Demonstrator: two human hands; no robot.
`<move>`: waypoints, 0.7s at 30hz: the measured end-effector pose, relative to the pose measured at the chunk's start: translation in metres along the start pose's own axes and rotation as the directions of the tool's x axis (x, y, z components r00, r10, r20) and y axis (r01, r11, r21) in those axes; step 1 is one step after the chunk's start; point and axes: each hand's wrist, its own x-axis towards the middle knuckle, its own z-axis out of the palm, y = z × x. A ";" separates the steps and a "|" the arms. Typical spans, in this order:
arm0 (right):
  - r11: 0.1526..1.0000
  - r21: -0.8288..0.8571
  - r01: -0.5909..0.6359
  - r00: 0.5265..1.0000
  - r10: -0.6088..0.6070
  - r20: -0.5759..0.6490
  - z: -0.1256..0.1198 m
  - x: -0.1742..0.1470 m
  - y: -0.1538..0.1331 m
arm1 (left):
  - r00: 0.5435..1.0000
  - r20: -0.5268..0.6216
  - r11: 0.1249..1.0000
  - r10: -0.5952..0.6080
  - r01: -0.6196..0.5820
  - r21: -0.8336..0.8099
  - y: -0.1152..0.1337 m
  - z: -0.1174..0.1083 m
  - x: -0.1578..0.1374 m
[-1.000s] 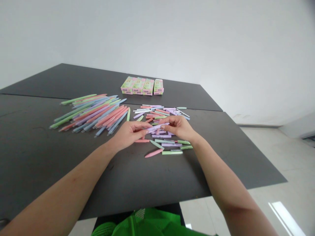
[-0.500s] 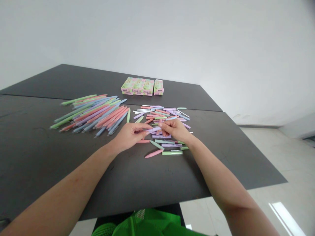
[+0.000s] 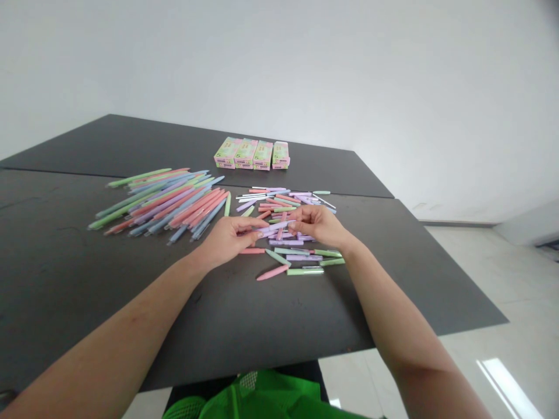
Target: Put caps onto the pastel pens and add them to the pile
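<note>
My left hand (image 3: 227, 240) is closed, pinching one end of a light purple pen (image 3: 276, 227) between thumb and fingers. At the pen's other end, the fingertips of my right hand (image 3: 319, 227) are pressed together around it. The pen lies almost level between both hands, above loose pen parts. Below the hands are a pink pen piece (image 3: 273, 272), a green barrel (image 3: 304, 272) and purple barrels (image 3: 286, 242). Thin white refills (image 3: 253, 197) lie just beyond the left fingers. My right hand hides some of the loose parts.
A large pile of pink, green, blue and purple pens (image 3: 161, 201) lies to the left on the dark table (image 3: 262, 326). Several small green-and-pink boxes (image 3: 244, 153) stand in a row at the back. A white wall (image 3: 279, 70) rises behind the table.
My right hand has shifted slightly to the right and back, and its grip has moved outward along the purple pen, so more of the pen shows. My left hand has barely moved.
</note>
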 end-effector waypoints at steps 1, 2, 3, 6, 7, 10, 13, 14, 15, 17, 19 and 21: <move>1.000 -0.015 0.007 1.000 -0.007 0.004 0.000 0.001 0.000 | 1.000 -0.003 1.000 0.005 -0.005 0.007 0.000 0.000 0.000; 0.999 -0.033 0.015 1.000 -0.014 0.015 0.001 0.001 0.000 | 1.000 -0.006 1.000 0.010 -0.010 0.020 0.000 0.000 0.000; 0.998 -0.055 0.019 0.999 -0.017 0.028 0.002 0.002 0.000 | 1.000 -0.006 0.999 0.016 -0.016 0.040 0.000 -0.001 0.000; 0.992 -0.126 -0.001 0.999 0.006 0.042 0.005 0.002 0.001 | 0.999 0.002 0.996 0.034 -0.034 0.081 -0.002 -0.001 0.000; 0.990 -0.143 -0.015 0.999 0.020 0.036 0.006 0.002 0.001 | 0.999 0.006 0.996 0.036 -0.037 0.081 -0.002 -0.001 0.000; 0.986 -0.156 -0.054 0.998 0.060 0.037 0.006 0.002 0.001 | 0.999 0.009 0.998 0.032 -0.032 0.058 -0.002 -0.001 0.000; 0.993 -0.113 -0.038 0.997 0.046 0.065 0.003 0.001 -0.002 | 0.999 -0.012 0.997 0.030 -0.029 0.078 0.002 0.000 0.000; 0.995 -0.094 -0.020 0.997 0.026 0.069 0.001 0.000 -0.003 | 0.999 -0.023 0.994 0.033 -0.031 0.101 0.003 0.000 -0.001; 0.997 -0.081 0.000 0.998 0.005 0.063 0.000 0.000 -0.003 | 0.999 -0.032 0.992 0.036 -0.032 0.121 0.005 0.000 -0.001; 0.996 -0.085 0.030 0.999 -0.028 0.024 -0.001 -0.001 -0.003 | 0.999 -0.038 0.992 0.033 -0.028 0.123 0.006 0.000 -0.001; 0.993 -0.116 0.036 0.999 -0.038 -0.011 -0.001 -0.001 -0.002 | 0.999 -0.029 0.997 0.018 -0.016 0.073 0.005 0.001 -0.001; 0.989 -0.142 0.037 0.999 -0.037 0.008 -0.001 -0.001 -0.002 | 1.000 -0.019 1.000 0.006 -0.005 0.030 0.003 0.001 -0.001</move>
